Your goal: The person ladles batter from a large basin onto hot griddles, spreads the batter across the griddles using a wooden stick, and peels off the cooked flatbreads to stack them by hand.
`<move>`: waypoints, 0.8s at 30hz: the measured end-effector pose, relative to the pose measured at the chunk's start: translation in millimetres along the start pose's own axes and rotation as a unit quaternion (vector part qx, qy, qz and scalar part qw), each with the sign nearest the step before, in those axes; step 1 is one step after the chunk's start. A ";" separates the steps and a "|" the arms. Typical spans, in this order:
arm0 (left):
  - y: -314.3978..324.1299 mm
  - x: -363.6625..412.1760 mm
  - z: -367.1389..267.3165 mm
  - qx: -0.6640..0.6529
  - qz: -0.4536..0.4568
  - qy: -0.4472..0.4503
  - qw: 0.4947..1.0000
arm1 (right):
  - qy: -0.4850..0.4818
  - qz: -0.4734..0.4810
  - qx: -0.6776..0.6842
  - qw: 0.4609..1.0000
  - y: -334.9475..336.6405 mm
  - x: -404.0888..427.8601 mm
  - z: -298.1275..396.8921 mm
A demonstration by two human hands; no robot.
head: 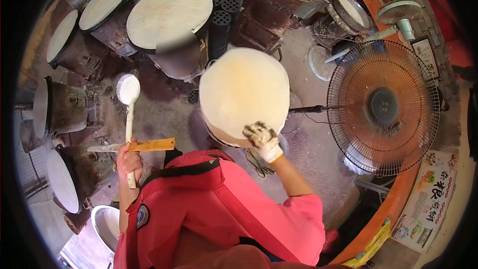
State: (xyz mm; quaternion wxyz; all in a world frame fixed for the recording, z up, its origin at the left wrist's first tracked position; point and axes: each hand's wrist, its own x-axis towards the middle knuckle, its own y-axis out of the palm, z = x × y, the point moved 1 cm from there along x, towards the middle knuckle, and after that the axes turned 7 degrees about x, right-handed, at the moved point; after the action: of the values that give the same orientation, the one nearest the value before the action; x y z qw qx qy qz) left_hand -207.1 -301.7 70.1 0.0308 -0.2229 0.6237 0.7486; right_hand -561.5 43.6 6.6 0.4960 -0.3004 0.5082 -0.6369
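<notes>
My left hand is closed around the handle of a ladle with a white-coated bowl, and around a flat wooden scraper lying crosswise to it. Pale residue coats one end of the scraper. My right hand, in a white work glove with dark stains, is curled at the near edge of a thin round pancake. Its fingertips are hidden. The pancake covers most of a round griddle, whose tan surface shows along the near left rim.
More round griddles on drum stoves stand around me, several with pale pancakes, such as one ahead. Perforated coal briquettes are stacked between stoves. A large caged fan stands at right. A metal basin sits at lower left.
</notes>
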 end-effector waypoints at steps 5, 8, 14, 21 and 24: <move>8.1 2.9 38.7 0.022 -0.036 0.013 0.999 | -0.049 -0.054 0.063 0.995 92.2 -14.3 -13.6; 8.3 -5.9 52.2 0.024 -0.032 0.022 0.999 | -0.052 -0.051 0.086 0.994 112.5 -4.3 -13.5; -13.4 -48.0 61.4 -0.007 -0.010 0.074 0.997 | -0.054 0.051 0.070 0.995 87.3 20.2 4.9; -87.1 -167.6 65.2 -0.080 0.042 0.202 0.975 | -0.080 0.139 0.090 0.983 53.9 78.4 123.8; -138.5 -227.6 69.0 -0.032 0.012 0.271 0.962 | -0.140 0.171 0.332 0.917 83.6 119.9 247.5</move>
State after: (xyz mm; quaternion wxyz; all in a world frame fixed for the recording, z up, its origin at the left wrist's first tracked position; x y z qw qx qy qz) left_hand 21.9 -153.1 35.8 -0.1555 -0.4113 0.5868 0.6800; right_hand -354.0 -154.5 -11.9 0.7348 -0.1133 0.2364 -0.6256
